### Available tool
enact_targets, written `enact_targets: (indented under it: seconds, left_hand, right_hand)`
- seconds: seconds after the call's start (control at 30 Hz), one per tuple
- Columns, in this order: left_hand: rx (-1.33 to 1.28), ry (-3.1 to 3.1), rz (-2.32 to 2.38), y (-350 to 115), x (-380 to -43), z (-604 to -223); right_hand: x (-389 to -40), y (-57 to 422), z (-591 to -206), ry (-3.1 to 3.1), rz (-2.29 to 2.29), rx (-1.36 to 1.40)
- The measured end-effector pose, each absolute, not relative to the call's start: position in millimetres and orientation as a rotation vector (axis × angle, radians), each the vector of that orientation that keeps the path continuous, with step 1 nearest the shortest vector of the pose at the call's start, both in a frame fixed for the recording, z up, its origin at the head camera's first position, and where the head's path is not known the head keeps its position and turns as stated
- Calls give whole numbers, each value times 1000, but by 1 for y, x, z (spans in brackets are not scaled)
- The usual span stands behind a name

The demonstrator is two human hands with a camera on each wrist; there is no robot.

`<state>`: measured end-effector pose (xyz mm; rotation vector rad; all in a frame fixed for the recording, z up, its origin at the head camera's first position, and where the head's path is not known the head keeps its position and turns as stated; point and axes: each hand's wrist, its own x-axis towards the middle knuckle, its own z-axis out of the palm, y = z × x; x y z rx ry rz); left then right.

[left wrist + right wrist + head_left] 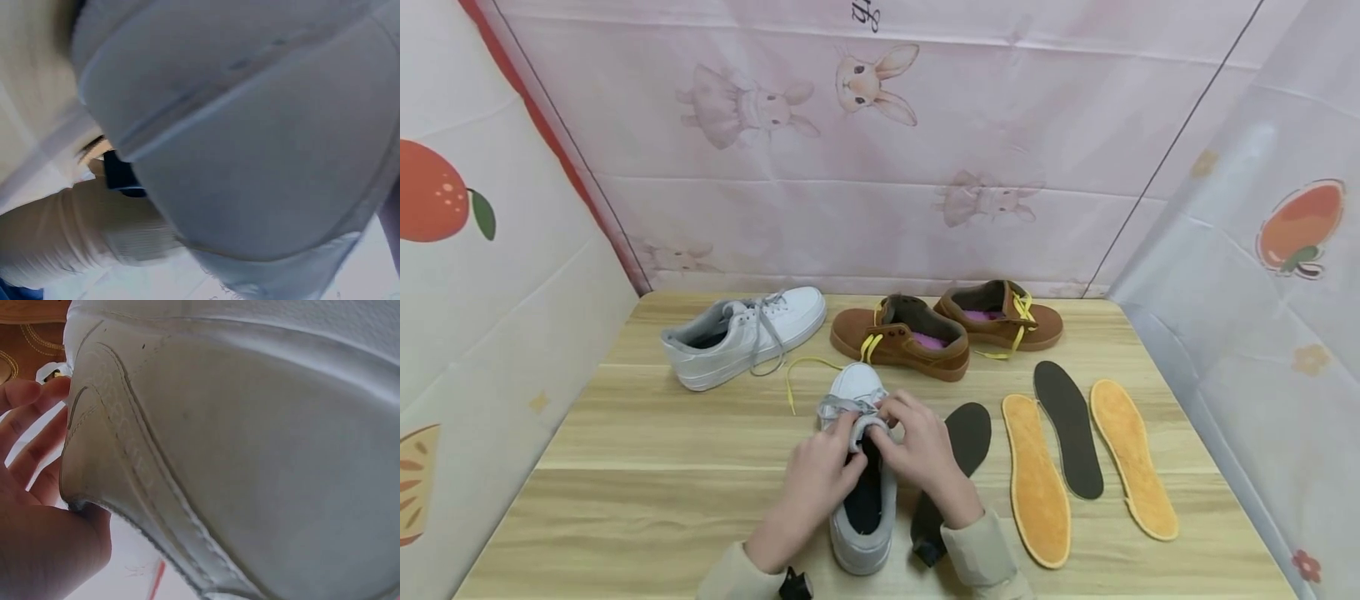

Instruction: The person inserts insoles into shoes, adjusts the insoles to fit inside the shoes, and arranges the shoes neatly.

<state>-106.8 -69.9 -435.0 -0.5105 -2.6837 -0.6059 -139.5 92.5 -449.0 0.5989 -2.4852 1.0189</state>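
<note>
Working the grey padded fabric tongue [874, 426] of the white low-top shoe with a smooth upper [862, 552] appears to be the step in hand. Landmark: this white shoe, on the pale wood-grain worktop [685, 500], toe away from the person; cannot tell whether its heel is lifted.

Grip state: left grip [822, 468], thumb and fingers clamped on the tongue's left side; right grip [921, 442], likewise on its right.

Method (judgement): pull evenly with 2 hands, keeping the tongue centred beneath the flat grey laces [850, 405]; slacken these first if the tongue binds. Avoid folding its edge inward. Check that the black lining [865, 497] inside the shoe lies flat. Keep the right forearm from dragging the black flat insole [972, 429], just right of the shoe.
</note>
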Motion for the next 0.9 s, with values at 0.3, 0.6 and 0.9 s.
enact_targets:
  seconds: [0.3, 0.6, 0.9]
  left_hand:
    - [-499, -2729, -772, -79, -119, -424]
    - [-499, -2747, -1028, -88, -140, -415]
    - [-453, -2773, -1099, -94, -150, -416]
  right_hand:
    - [-142, 94, -448, -2504, 1067, 569]
    - [-155, 91, -447, -2451, 1187, 531]
    - [-165, 87, -448, -2396, 1310, 538]
